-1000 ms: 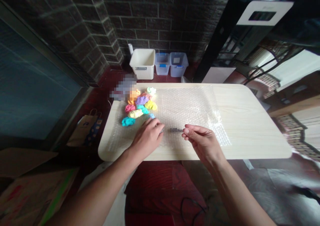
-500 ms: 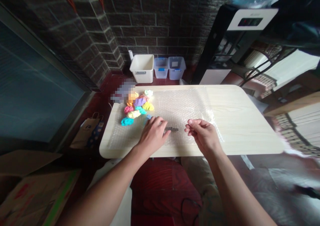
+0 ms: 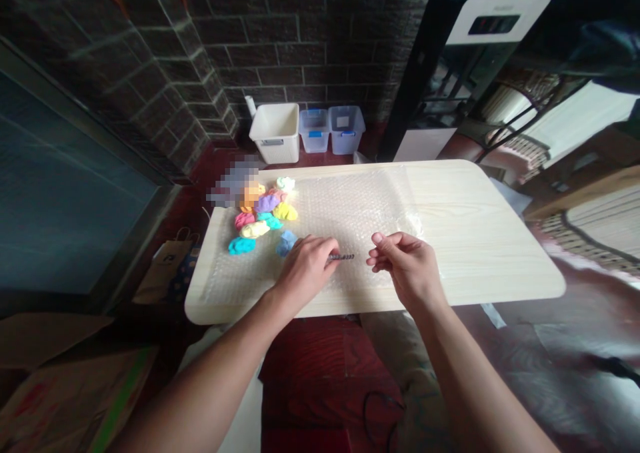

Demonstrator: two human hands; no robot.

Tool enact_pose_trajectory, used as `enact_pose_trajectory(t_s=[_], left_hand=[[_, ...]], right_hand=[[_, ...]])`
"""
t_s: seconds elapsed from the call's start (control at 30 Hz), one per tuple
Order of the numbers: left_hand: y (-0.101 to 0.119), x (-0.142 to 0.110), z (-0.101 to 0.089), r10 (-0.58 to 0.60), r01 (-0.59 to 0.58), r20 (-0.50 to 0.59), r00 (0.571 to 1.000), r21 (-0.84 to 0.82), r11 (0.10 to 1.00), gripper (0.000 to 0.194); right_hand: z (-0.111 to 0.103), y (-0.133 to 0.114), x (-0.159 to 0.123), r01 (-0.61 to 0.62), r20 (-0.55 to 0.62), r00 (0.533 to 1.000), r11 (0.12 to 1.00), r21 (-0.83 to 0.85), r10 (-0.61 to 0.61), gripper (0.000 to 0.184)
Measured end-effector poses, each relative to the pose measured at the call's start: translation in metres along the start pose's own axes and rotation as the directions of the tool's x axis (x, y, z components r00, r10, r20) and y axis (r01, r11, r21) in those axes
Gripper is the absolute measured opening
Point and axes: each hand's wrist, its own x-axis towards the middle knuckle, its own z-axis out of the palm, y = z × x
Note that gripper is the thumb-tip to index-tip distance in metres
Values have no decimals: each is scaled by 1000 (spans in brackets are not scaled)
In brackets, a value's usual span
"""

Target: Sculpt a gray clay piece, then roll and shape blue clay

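Bins (image 3: 275, 136) stand beyond the fingers; left hand (image 3: 309, 261) pinches a dark coil (image 3: 345, 257), colourful lumps (image 3: 267, 203) nearby; right hand (image 3: 413, 266) half-curls, its hold unclear.

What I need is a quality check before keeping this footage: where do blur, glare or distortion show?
Head view: brick wall dim; pale glare on the bubble wrap near the right hand; dark coiled strip at the left hand too soft for detail; cardboard box blurred and stretched toward the frame's edge; pixelated patch over the table's far left corner.
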Motion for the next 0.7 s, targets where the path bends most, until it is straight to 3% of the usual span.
enact_pose_trajectory(t_s=[0.3,0.7], left_hand=[[-3,-8,-16,-8,1,-62,998,-119,993,14],[-20,-13,-40,-63,38,-126,990,-193,981,9]], right_hand=[[16,7,6,-32,23,999,999,20,32,31],[46,6,5,-40,27,999,998,40,39,59]])
